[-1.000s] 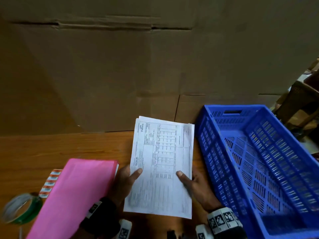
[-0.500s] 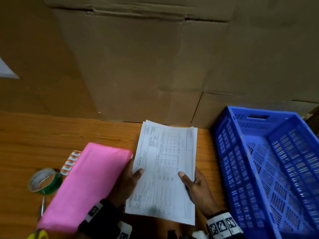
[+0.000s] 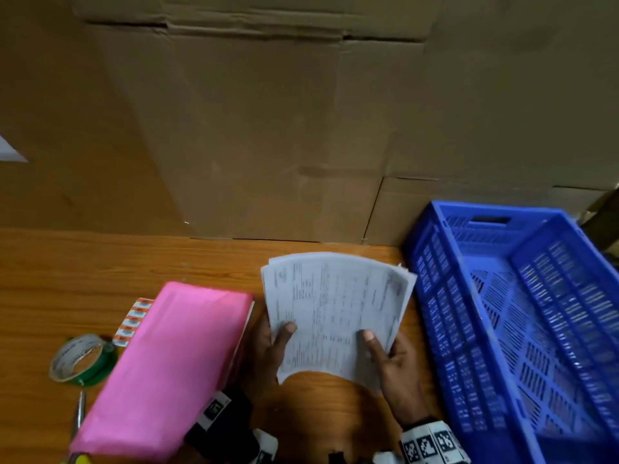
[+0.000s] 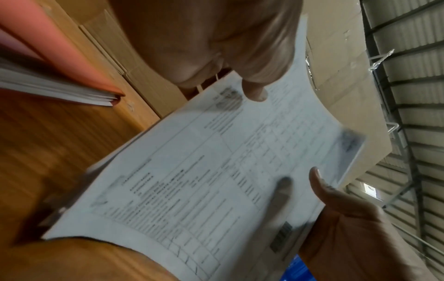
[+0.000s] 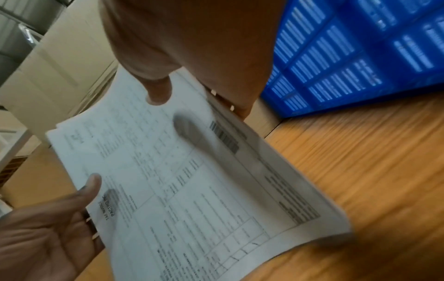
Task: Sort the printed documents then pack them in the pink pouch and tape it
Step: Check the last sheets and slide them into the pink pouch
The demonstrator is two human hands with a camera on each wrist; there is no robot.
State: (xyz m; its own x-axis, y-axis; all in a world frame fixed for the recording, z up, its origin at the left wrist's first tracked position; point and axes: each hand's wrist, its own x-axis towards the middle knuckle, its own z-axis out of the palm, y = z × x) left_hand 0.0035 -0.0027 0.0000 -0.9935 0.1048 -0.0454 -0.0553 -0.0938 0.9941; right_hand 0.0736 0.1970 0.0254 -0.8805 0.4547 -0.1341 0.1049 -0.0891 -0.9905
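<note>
I hold a bowed stack of white printed documents [image 3: 335,316] above the orange-brown wooden table [image 3: 100,269], one hand on each lower side. My left hand [image 3: 271,346] pinches the stack's left edge, thumb [image 3: 284,329] pressed on the top sheet and fingers underneath; from the left wrist that thumb [image 4: 254,93] lies on the printed table of the page. My right hand [image 3: 395,363] grips the right edge the same way, thumb [image 3: 368,338] on top and fingers curled behind the sheets. The sheets arch upward between my hands and their far corners fan apart slightly. Just left of my left hand lies the flat pink pouch [image 3: 167,363] on the table, with white paper edges showing beneath it. Beyond the pouch, a green-cored roll of clear tape [image 3: 80,360] sits beside a strip of small red-and-white labels [image 3: 132,321]. To my right stands a blue slotted plastic crate [image 3: 522,323], backed by tall brown cardboard boxes [image 3: 268,128].
</note>
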